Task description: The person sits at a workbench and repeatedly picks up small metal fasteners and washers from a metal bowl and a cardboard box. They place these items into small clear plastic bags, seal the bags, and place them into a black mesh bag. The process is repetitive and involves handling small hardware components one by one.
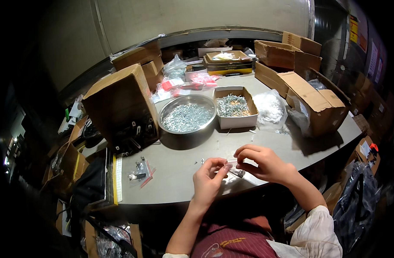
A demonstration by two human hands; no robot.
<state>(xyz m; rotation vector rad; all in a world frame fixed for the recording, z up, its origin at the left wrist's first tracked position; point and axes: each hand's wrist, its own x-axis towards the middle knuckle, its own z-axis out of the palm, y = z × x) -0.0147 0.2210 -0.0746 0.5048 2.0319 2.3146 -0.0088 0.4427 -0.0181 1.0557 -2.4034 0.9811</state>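
Note:
Near the front edge of the table, my left hand (209, 179) and my right hand (264, 164) pinch the top of a small clear zip bag (237, 172) with a red line along its mouth. Something dark sits low in the bag, too small to name. Just beyond my left fingers lie a few tiny metal pieces (201, 161) and a small clear stick-like piece (217, 145). To the left, another clear zip bag with red edging (148, 177) lies on the table with small dark and metal parts in it.
A steel bowl (163, 125) of small screws stands mid-table beside a white box (238, 122) of longer screws. A bag of white pieces (270, 107) lies right of it. Cardboard boxes flank both sides; the tipped left one (115, 92) holds dark parts. Red-and-clear bags (201, 81) lie behind.

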